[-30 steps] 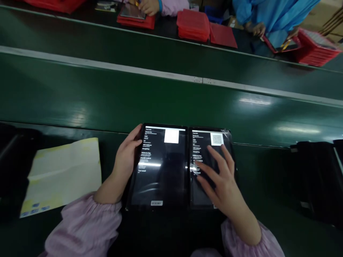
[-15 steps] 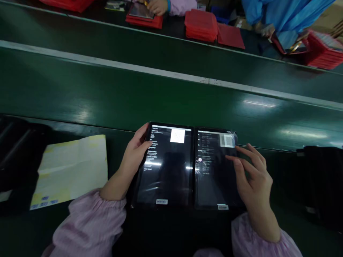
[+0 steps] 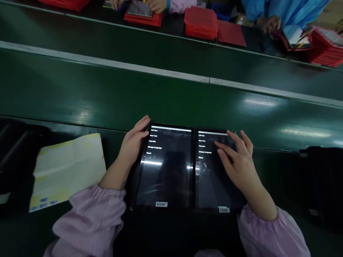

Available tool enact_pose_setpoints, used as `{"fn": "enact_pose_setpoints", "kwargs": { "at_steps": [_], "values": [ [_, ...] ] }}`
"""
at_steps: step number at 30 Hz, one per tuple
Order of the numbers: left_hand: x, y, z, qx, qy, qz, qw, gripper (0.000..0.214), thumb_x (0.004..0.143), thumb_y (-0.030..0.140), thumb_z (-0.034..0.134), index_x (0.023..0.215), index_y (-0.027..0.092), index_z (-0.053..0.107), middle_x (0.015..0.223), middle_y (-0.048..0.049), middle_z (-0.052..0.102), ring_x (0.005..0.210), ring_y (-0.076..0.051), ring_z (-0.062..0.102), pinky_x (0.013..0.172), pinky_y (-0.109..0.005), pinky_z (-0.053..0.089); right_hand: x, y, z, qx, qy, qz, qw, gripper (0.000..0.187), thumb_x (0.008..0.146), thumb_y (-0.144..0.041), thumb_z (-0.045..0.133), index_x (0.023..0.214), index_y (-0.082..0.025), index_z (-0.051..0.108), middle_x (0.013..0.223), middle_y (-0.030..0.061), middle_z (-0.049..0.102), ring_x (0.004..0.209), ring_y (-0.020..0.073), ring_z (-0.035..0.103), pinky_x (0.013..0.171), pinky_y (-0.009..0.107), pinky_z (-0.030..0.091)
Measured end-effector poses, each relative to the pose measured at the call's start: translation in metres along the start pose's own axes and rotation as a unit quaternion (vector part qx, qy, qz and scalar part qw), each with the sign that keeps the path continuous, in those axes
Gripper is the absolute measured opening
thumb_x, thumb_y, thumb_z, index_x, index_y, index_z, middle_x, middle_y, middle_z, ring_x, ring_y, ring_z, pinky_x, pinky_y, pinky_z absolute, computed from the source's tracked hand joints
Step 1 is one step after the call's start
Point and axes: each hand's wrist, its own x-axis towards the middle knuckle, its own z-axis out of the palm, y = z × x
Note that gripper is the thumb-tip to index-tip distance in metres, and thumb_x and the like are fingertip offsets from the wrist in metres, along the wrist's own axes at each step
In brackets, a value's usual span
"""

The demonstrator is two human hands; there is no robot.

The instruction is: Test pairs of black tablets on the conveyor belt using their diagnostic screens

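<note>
Two black tablets lie side by side on the near ledge, both lit with a short white text menu. My left hand rests on the left edge of the left tablet, thumb on its upper corner, fingers loosely curled along the rim. My right hand lies over the right tablet, fingers spread, fingertips touching the upper part of its screen. Each tablet carries a small white label at its lower edge. Pink sleeves cover both my forearms.
A folded yellow-white paper sheet lies to the left. Dark objects sit at the far left and far right. A green conveyor belt runs across beyond the tablets. Across it, other people's hands work among red trays.
Both screens switched from an info page with a QR code to a short menu list. My right hand moved from the tablet's right edge back onto its upper screen.
</note>
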Motion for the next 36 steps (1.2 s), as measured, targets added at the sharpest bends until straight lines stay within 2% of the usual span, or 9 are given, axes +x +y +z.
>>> {"fn": "enact_pose_setpoints", "kwargs": {
  "at_steps": [5, 9, 14, 19, 23, 26, 29, 36],
  "values": [
    [0.007, 0.001, -0.002, 0.041, -0.028, -0.011, 0.999, 0.046, 0.063, 0.023, 0.079, 0.107, 0.03, 0.086, 0.155, -0.0016, 0.066, 0.16, -0.034, 0.04, 0.133, -0.048, 0.03, 0.001, 0.001, -0.011, 0.014, 0.023, 0.032, 0.999, 0.04, 0.112, -0.042, 0.048, 0.119, -0.026, 0.084, 0.146, 0.0122, 0.069, 0.149, 0.044, 0.051, 0.114, 0.073, 0.051],
    [0.007, -0.002, -0.006, 0.084, -0.052, 0.001, 0.995, 0.052, 0.063, 0.025, 0.084, 0.114, 0.034, 0.085, 0.158, 0.001, 0.064, 0.16, -0.033, 0.041, 0.133, -0.05, 0.031, 0.001, 0.001, -0.023, 0.018, 0.035, 0.034, 0.999, 0.039, 0.112, -0.039, 0.049, 0.113, -0.024, 0.085, 0.142, 0.0131, 0.072, 0.146, 0.0438, 0.056, 0.109, 0.069, 0.056],
    [0.007, -0.003, -0.005, 0.035, -0.018, -0.043, 0.998, 0.056, 0.064, 0.026, 0.08, 0.12, 0.028, 0.084, 0.153, -0.0055, 0.068, 0.151, -0.039, 0.053, 0.131, -0.055, 0.034, -0.001, 0.001, -0.029, 0.026, 0.03, 0.014, 0.999, 0.037, 0.111, -0.034, 0.051, 0.109, -0.024, 0.087, 0.136, 0.013, 0.075, 0.142, 0.0412, 0.06, 0.106, 0.065, 0.06],
    [0.006, -0.001, -0.002, 0.011, -0.006, -0.044, 0.999, 0.053, 0.064, 0.025, 0.077, 0.116, 0.026, 0.085, 0.148, -0.0066, 0.072, 0.151, -0.038, 0.052, 0.133, -0.053, 0.031, -0.003, -0.001, -0.031, 0.038, 0.013, -0.005, 0.999, 0.035, 0.11, -0.03, 0.054, 0.106, -0.024, 0.088, 0.132, 0.0132, 0.077, 0.14, 0.0396, 0.062, 0.104, 0.06, 0.063],
    [-0.014, 0.001, -0.005, -0.002, -0.004, -0.036, 0.999, 0.055, 0.065, 0.028, 0.077, 0.12, 0.026, 0.084, 0.15, -0.0064, 0.071, 0.153, -0.039, 0.05, 0.133, -0.053, 0.031, -0.003, -0.009, -0.035, 0.068, -0.027, -0.052, 0.996, 0.035, 0.108, -0.027, 0.054, 0.1, -0.023, 0.088, 0.133, 0.0141, 0.076, 0.142, 0.0389, 0.06, 0.105, 0.06, 0.063],
    [-0.038, 0.001, -0.009, -0.008, -0.001, -0.061, 0.998, 0.058, 0.066, 0.028, 0.081, 0.125, 0.03, 0.082, 0.155, -0.0024, 0.067, 0.155, -0.039, 0.047, 0.132, -0.055, 0.034, -0.003, -0.014, -0.036, 0.077, -0.056, -0.076, 0.993, 0.037, 0.109, -0.029, 0.054, 0.097, -0.021, 0.088, 0.135, 0.0159, 0.074, 0.146, 0.0406, 0.056, 0.106, 0.062, 0.062],
    [-0.053, 0.0, -0.013, -0.012, 0.0, -0.084, 0.996, 0.061, 0.067, 0.029, 0.084, 0.128, 0.032, 0.08, 0.158, -0.0013, 0.064, 0.156, -0.04, 0.046, 0.131, -0.056, 0.035, -0.004, -0.016, -0.034, 0.083, -0.068, -0.071, 0.992, 0.035, 0.108, -0.028, 0.054, 0.102, -0.021, 0.088, 0.138, 0.0159, 0.073, 0.148, 0.0406, 0.053, 0.108, 0.063, 0.061],
    [-0.054, 0.002, -0.013, -0.017, -0.009, -0.091, 0.996, 0.061, 0.069, 0.025, 0.08, 0.13, 0.033, 0.079, 0.155, -0.0006, 0.067, 0.156, -0.038, 0.047, 0.13, -0.054, 0.038, -0.007, -0.013, -0.03, 0.087, -0.065, -0.032, 0.994, 0.035, 0.11, -0.032, 0.052, 0.114, -0.029, 0.086, 0.143, 0.011, 0.071, 0.15, 0.0391, 0.052, 0.112, 0.068, 0.057]
  ]
}}
